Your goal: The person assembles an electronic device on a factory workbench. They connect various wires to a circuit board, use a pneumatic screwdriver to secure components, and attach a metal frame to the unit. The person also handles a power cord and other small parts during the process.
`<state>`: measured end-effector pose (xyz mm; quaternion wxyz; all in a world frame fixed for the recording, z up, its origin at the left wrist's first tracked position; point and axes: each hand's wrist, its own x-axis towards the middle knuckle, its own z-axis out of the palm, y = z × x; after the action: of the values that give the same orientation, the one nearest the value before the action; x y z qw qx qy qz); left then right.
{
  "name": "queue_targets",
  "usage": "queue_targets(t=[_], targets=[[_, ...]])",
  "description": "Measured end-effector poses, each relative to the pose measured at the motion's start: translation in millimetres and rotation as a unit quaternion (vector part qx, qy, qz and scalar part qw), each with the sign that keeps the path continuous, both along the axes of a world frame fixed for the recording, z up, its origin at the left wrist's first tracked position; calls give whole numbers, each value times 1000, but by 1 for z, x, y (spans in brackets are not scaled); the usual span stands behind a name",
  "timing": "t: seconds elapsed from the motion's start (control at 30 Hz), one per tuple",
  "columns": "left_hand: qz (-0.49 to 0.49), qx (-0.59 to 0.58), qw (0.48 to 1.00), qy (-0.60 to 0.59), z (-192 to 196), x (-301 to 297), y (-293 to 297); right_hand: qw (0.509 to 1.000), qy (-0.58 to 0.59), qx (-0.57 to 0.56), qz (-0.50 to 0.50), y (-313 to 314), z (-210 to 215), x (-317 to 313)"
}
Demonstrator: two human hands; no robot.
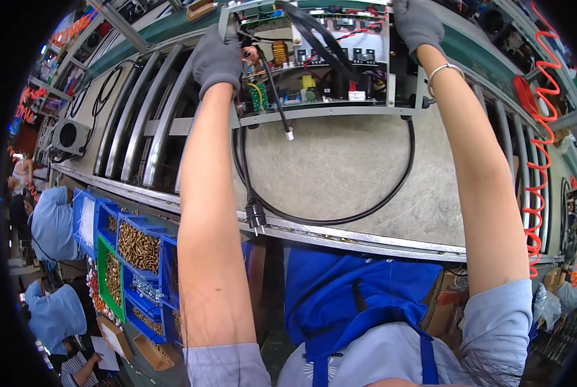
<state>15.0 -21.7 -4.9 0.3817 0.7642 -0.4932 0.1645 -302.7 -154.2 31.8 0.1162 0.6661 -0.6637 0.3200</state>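
Grey-gloved, my left hand [216, 59] wraps its grip around the left edge of the open electronics box [314, 58] while my right hand [418, 24] clamps the right edge, steadying it at the far end of the counter [340, 168]; its black cord [340, 216] loops nearer me.

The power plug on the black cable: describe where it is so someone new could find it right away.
Start at the open metal chassis full of electronics at the far side of the grey work surface, gripped by both gloved hands. A black cable loops from it toward the near edge. The plug ends that loop beside the left forearm, its two metal prongs overhanging the edge, unlike the small white-tipped lead higher up.
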Motion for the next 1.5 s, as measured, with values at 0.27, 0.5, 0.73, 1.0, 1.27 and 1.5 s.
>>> queue_targets(t=[0.27, 0.5, 0.73, 1.0, 1.27, 1.5], targets=[[14, 11, 1000, -13, -3, 2, 0, 998, -23, -57, 28, 4, -2, -3], [15, 25, 1000, -4, 2, -3, 3, 997, -32, -44, 49, 7, 0, -3], [16, 31, 999, -9, 3, -5, 5, 996, -53, -46, 57, 9, -1, -2], [14, 31, 999, 7, 0, -3, -1, 995, -52, -54, 60, 8, -3, -5], [2, 24, 1000, 6, -2, 0, -1, 997, -44, -48, 32, 5, -3, -2], [-8, 16, 1000, 17, -4, 3, -4, 997, -53, -38, 52, 7, 0, -2]])
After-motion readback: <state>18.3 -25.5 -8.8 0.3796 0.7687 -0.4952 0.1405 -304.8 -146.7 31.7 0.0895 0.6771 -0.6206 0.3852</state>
